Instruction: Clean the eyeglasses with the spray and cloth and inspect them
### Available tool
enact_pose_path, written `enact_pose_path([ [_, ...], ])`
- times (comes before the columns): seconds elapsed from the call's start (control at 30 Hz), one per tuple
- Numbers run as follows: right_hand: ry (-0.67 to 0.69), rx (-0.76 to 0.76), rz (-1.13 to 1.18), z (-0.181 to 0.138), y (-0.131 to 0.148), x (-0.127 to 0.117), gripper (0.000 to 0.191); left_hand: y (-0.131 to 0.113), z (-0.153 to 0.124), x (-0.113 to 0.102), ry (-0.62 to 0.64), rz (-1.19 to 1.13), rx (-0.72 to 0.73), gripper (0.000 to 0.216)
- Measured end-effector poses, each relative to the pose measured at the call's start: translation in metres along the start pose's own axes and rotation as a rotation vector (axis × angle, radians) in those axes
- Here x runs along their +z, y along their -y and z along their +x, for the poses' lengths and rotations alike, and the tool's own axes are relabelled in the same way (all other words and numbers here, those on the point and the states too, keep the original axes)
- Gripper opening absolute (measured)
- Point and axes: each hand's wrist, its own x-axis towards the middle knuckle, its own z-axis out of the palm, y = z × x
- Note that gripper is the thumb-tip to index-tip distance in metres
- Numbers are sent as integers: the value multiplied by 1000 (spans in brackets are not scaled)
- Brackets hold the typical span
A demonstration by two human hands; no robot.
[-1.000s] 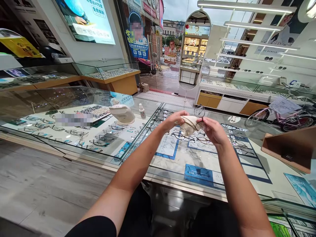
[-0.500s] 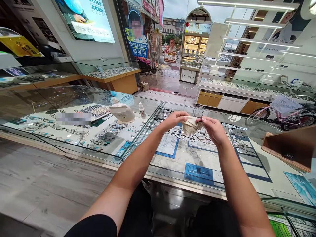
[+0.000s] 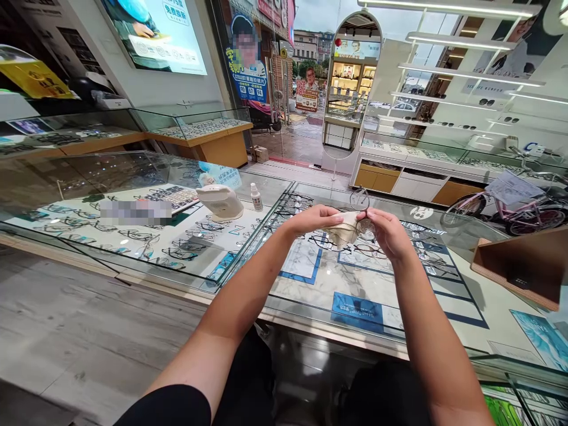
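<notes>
Above the glass display counter [image 3: 275, 296], my left hand [image 3: 317, 219] is closed on a cream cloth [image 3: 344, 232] that hangs from its fingers. My right hand [image 3: 387, 231] pinches a pair of eyeglasses [image 3: 360, 197] by the frame near its middle, with one round lens pointing up and away and the other close to the cloth. The two hands are near each other, and the cloth reaches up to the glasses. Part of the frame is hidden behind the fingers. Under the glass, below my hands, lie rows of eyeglasses [image 3: 370, 251].
A small white spray bottle [image 3: 256, 198] stands left of my hands beside a cream-coloured device [image 3: 219, 202]. At the right are a brown wooden stand [image 3: 517, 269] and a pink bicycle [image 3: 501, 210]. An arched mirror [image 3: 352, 83] stands beyond the counter.
My left hand and the cloth have shifted slightly right and down, closer to the right hand. The right hand has moved a little right, still pinching the glasses.
</notes>
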Motion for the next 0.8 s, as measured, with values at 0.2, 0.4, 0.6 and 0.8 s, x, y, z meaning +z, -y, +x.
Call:
enact_pose_path([
  [0.2, -62, -30, 66, 4, -4, -2, 21, -1, 3, 3, -145, -201, 155, 52],
  [0.4, -107, -21, 62, 5, -6, -2, 18, -4, 5, 6, -340, -330, 223, 63],
  [0.6, -112, -52, 32, 4, -8, 0, 19, 1, 9, 2, -655, -31, 405, 39],
  [0.8, -90, -59, -8, 4, -9, 0, 20, 1, 8, 6, -636, -3, 295, 44],
])
